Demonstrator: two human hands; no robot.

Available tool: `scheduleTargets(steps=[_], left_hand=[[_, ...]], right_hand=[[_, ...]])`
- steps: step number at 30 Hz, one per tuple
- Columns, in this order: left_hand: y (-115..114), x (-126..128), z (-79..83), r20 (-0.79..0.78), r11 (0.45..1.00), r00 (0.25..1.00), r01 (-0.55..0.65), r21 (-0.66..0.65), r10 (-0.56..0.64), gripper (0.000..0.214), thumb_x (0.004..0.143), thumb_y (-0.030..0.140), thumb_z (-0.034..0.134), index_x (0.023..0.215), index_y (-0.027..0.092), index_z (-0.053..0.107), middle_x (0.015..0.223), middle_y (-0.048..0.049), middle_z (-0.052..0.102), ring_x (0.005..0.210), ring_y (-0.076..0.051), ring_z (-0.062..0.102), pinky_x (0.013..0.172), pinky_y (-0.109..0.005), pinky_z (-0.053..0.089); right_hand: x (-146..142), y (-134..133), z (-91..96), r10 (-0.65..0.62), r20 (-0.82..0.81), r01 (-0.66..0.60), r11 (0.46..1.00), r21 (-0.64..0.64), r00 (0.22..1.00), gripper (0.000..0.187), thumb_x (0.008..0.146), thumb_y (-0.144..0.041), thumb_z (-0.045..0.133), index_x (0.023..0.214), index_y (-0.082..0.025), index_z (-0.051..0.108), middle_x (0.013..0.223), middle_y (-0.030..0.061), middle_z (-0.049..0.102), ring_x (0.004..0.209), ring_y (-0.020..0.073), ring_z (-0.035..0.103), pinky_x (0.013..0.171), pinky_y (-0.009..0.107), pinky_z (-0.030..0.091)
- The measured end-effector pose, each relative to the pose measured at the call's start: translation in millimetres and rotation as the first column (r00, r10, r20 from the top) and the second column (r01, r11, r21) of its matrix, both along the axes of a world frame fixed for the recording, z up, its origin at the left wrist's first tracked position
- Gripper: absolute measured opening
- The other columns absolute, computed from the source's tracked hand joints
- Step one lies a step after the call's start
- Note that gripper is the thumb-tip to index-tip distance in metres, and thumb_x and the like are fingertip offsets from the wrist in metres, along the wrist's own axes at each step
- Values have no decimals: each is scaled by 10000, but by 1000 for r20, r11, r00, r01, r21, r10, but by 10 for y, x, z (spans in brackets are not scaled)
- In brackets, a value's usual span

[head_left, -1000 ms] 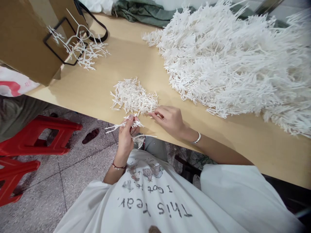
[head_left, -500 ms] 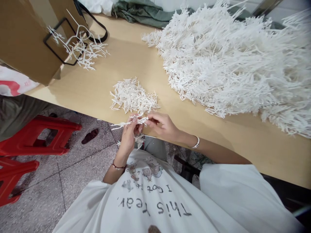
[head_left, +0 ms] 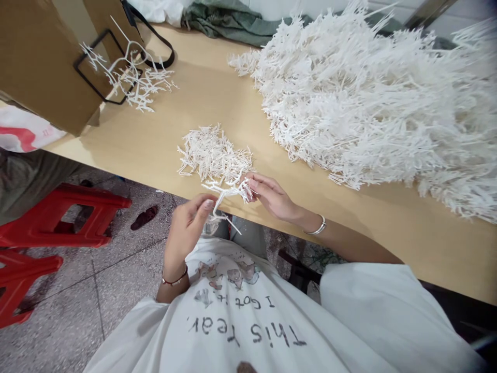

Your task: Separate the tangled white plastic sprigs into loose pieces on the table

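Note:
A white branched plastic sprig (head_left: 225,192) is held over the table's front edge, its stem bending down and to the right. My right hand (head_left: 276,199) is closed in a pinch on the cluster of thin white tips at its right end. My left hand (head_left: 188,223) is closed, thumb against the curled fingers, at the left side of the stem; its inner fingertips are hidden. Just behind the sprig lies a small pile of short white plastic pieces (head_left: 213,153). Some pale strands (head_left: 213,224) show below the hands, over my lap.
A large heap of white sprigs (head_left: 368,103) covers the table's right side. At back left, a branched white piece (head_left: 142,85) lies by a cardboard box (head_left: 42,57) and a black strap (head_left: 169,59). Green cloth (head_left: 229,19) lies behind. Red stools (head_left: 97,207) stand on the floor.
My hands have moved apart, the left toward my body and left, the right slightly to the right. The sprig has turned and now shows its spread branches between them.

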State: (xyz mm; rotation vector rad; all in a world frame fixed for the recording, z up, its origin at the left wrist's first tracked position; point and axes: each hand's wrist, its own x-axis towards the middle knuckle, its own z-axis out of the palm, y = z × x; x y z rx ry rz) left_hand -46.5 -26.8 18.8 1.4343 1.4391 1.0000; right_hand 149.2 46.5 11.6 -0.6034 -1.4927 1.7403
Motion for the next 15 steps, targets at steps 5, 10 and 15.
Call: scheduleTargets(steps=[5,10,15], left_hand=[[18,35,175,-196,910,948,-163,380,252,264,892,382,465,999,204,628,1021,-61,656,985,-210,550,889,-345,391],[39,161,200,40,936,992,98,337,-118,136,888,267,501,930,199,612,955,-50,639,935,-167,579,863,-306,426],[19,172,68,241,958,931,244,152,-275,100,872,261,530,951,206,557,856,-17,566,809,-130,533,758,-251,416]], right_hand=[[28,-28,34,121,-16,-121,992,-33,993,331,927,-391,474,692,-160,438,631,-36,374,554,68,352,540,218,306],[24,-82,88,270,-22,-271,963,-9,963,342,942,-376,448,681,-156,437,613,-43,359,525,55,343,500,203,295],[21,-93,123,280,37,-280,960,4,959,336,935,-387,454,690,-158,432,612,-53,323,504,46,307,473,194,267]])
